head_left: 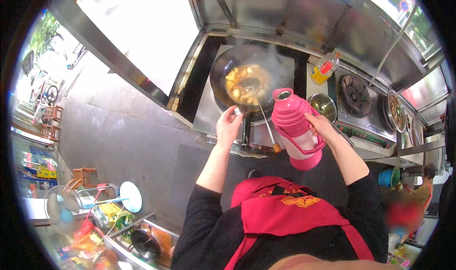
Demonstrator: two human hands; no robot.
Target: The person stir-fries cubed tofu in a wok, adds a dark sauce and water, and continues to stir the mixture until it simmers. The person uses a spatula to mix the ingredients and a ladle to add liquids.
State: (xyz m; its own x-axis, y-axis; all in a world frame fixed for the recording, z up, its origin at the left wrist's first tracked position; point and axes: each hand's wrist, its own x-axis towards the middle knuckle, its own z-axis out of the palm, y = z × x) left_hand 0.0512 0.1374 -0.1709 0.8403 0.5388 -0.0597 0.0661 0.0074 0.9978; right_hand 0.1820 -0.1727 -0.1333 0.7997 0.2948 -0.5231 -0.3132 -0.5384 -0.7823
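Observation:
My right hand grips a pink thermos flask by its side handle. The flask tilts slightly, and its round mouth shows uncovered at the top. Between the fingertips of my left hand is a small pale piece that looks like the flask's stopper. Just beyond that hand, a black wok sits on the stove, with steam rising from it. In the wok, yellowish chunks of food lie in brown broth. A ladle rests in them, its wooden-tipped handle leaning over the near rim.
Right of the wok stand a bottle of yellow oil and a steel pot. Farther right is a second burner. A person is at the right edge. At lower left are a fan and a blue stool.

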